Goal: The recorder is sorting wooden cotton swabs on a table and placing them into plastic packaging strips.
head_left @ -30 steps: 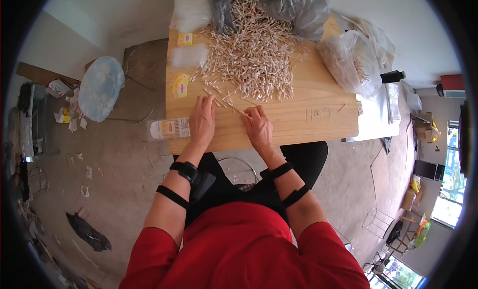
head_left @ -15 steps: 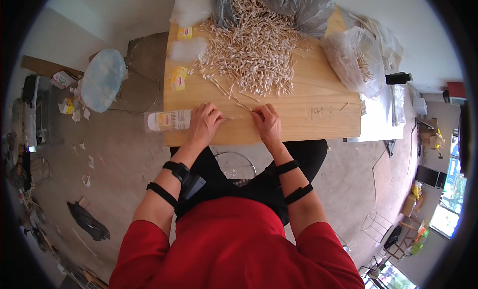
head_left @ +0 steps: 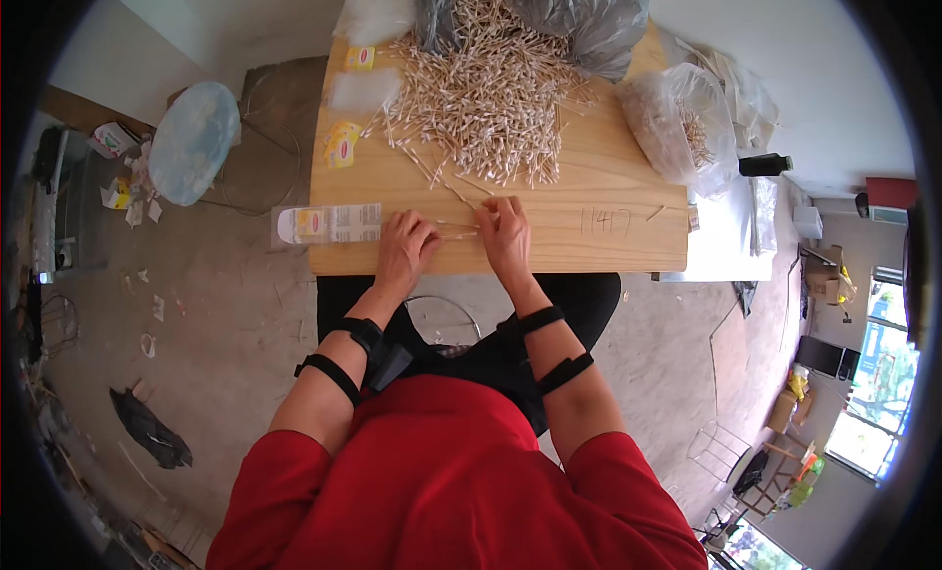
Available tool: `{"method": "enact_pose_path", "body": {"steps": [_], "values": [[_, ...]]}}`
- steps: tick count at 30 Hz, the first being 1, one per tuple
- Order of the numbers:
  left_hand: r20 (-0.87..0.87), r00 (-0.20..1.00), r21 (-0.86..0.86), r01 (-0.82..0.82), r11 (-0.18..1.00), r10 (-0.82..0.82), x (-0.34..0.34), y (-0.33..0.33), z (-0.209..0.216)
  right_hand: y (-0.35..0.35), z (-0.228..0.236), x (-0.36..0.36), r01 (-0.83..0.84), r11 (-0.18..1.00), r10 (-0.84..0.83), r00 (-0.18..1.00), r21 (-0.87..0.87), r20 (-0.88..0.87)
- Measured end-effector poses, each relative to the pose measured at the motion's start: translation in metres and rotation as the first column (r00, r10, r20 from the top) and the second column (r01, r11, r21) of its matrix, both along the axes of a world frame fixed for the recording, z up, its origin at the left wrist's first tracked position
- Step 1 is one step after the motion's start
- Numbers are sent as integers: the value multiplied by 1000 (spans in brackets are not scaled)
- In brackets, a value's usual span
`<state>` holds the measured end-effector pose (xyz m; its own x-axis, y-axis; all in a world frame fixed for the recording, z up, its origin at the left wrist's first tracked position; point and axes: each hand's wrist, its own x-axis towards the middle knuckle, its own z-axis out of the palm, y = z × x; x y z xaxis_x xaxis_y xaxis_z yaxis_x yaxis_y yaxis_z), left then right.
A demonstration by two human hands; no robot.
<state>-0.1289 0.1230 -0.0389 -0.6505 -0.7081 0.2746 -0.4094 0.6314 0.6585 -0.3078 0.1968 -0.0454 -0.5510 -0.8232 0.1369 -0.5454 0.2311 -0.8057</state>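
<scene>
Two hands pinch a few thin sticks at the near edge of a wooden table.

The left hand (head_left: 404, 248) and right hand (head_left: 502, 232), fingers curled nearly closed, hold a small bundle of sticks (head_left: 456, 233) between them just above frame centre. The big pile of sticks (head_left: 486, 89) lies at upper centre on the table (head_left: 608, 227), spilling from a grey bag (head_left: 579, 16).

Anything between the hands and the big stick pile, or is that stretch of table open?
Nothing bulky. Both hands, left hand and right hand, pinch a few sticks at the near table edge. Only loose stray sticks lie on the bare wood between them and the pile of sticks.
</scene>
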Motion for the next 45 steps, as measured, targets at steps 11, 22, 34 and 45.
{"method": "enact_pose_path", "body": {"steps": [11, 22, 34, 45], "values": [[-35, 999, 11, 3, 1000, -2, 4, 5, -8, 17, -2, -27, -64, 993, 72, 994, 95, -85], [8, 1000, 33, 20, 999, -20, 4, 7, -7, 7, 7, 10, -181, 975, 192, 978, 126, -80], [219, 971, -171, 138, 976, -99, 6, 9, -13, -40, 13, 7, 75, 982, -28, 963, 171, -266], [205, 975, -197, 131, 972, -90, 6, 10, -14, -20, 4, 14, 41, 995, -30, 993, 90, -114]]}}
